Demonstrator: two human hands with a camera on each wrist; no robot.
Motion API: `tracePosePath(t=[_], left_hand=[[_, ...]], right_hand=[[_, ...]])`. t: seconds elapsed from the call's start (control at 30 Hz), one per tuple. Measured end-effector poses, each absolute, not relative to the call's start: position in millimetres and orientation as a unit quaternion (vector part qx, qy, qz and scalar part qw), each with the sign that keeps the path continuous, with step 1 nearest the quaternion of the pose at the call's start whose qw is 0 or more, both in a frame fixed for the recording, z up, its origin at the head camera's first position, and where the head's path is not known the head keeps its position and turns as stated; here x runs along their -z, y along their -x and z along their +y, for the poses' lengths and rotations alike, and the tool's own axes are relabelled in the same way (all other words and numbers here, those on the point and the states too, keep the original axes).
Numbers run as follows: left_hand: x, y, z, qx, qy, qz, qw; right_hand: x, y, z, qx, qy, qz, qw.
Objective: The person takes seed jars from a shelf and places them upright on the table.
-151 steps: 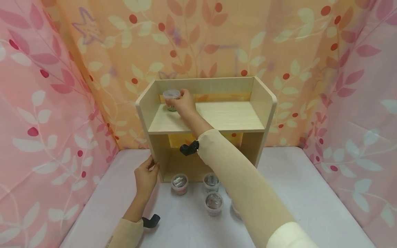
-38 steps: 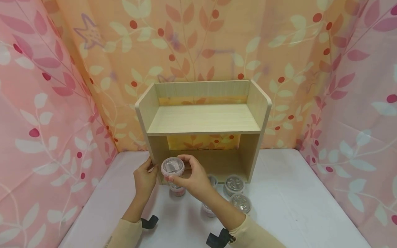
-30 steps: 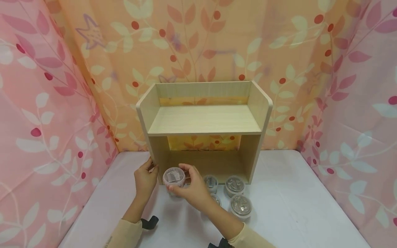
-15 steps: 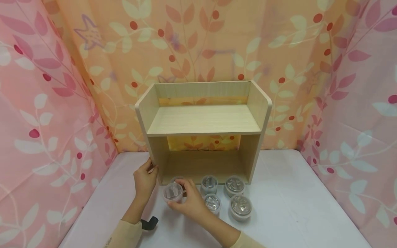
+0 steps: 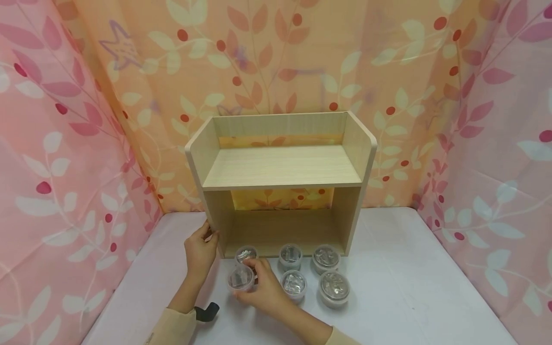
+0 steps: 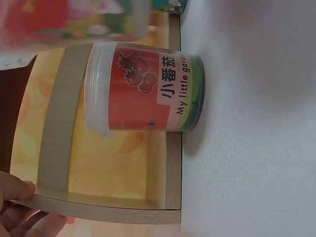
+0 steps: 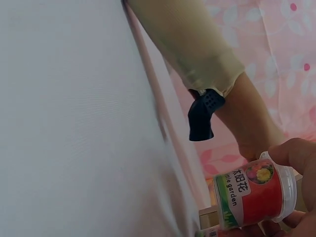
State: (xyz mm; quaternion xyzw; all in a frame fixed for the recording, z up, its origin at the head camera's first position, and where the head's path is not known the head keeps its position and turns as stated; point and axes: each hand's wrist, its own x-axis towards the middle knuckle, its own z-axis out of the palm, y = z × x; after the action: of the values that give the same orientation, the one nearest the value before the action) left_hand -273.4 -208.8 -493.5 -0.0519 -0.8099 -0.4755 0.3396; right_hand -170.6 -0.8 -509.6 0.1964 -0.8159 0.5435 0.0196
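Note:
My right hand (image 5: pixel 265 287) holds a lidded plastic cup (image 5: pixel 240 278) round its side, in front of the shelf. In the right wrist view this cup (image 7: pixel 252 192) carries a red "little garden" label with flowers. Its base looks slightly above the table in the left wrist view, where it is blurred. Just behind it stands another cup (image 5: pixel 246 254), whose label in the left wrist view shows tomatoes. My left hand (image 5: pixel 200 251) grips the left side panel of the wooden shelf (image 5: pixel 282 187); its fingers (image 6: pixel 47 224) lie around the panel's edge.
Several more lidded cups stand right of the held one: two smaller ones, front (image 5: pixel 294 285) and back (image 5: pixel 291 256), and two wider ones, front (image 5: pixel 334 287) and back (image 5: pixel 326 258). They stand on a white-covered table (image 5: pixel 409 287). Patterned curtains (image 5: pixel 276 57) enclose it.
Five seconds ago my right hand held a cup on the upper shelf's left; that level is now bare. Over the last second it lowered the flower-label cup towards the table. My left hand stays put.

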Motion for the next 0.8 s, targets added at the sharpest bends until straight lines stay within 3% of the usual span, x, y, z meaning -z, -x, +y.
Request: tracePosePath(t=[0.8], left_hand=[[495,274,-207,0.486,0.055,-0.801,0.344]], right_hand=[[534,168,-7,-0.483,-0.190,-0.855,0.016]])
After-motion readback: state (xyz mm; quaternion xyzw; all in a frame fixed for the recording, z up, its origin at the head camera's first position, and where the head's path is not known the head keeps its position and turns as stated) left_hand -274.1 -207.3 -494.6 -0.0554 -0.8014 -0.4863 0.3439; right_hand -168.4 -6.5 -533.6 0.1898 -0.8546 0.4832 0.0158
